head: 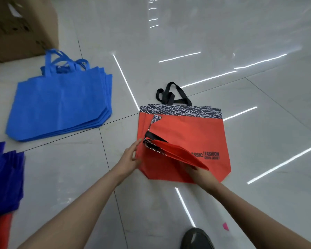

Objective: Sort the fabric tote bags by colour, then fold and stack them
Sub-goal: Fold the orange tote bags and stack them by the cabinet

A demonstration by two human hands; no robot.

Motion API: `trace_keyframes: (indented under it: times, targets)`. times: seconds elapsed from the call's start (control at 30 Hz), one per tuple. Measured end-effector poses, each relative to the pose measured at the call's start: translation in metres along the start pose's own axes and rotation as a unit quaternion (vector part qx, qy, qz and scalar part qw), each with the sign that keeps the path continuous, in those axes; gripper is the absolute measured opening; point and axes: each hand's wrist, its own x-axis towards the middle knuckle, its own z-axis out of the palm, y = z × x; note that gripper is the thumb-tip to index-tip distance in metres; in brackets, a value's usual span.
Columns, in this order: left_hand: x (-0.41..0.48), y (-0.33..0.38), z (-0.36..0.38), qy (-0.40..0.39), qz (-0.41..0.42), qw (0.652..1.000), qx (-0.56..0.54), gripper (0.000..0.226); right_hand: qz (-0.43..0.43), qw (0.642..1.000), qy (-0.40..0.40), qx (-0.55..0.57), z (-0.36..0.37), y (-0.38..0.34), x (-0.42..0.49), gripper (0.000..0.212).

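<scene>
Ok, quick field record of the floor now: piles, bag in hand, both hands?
blue pile: light blue totes stacked flat, left
centre: flat red tote, black handles
in hand: folded red tote above it
left hand: fingers straight, at its handle end
right hand: holds its other end from below
left edge: dark blue bags

Glossy, mirror-smooth floor tiles (223,42) — matt cloth red bags (187,133), blue bags (61,105); brown cardboard box (21,27) at ten o'clock.
</scene>
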Motion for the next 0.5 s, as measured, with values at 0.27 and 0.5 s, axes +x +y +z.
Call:
trace_keyframes:
  times: [0.27,0.5]
  targets:
    - [0.035,0.003,0.015,0.070,-0.042,0.997,-0.003,0.056,0.116,0.988,0.089,0.055,0.000,-0.011,0.051,0.026]
    - [0.057,-0.010,0.034,0.212,-0.104,0.972,0.008,0.039,0.238,0.962,0.129,-0.024,0.008,-0.005,0.086,0.031]
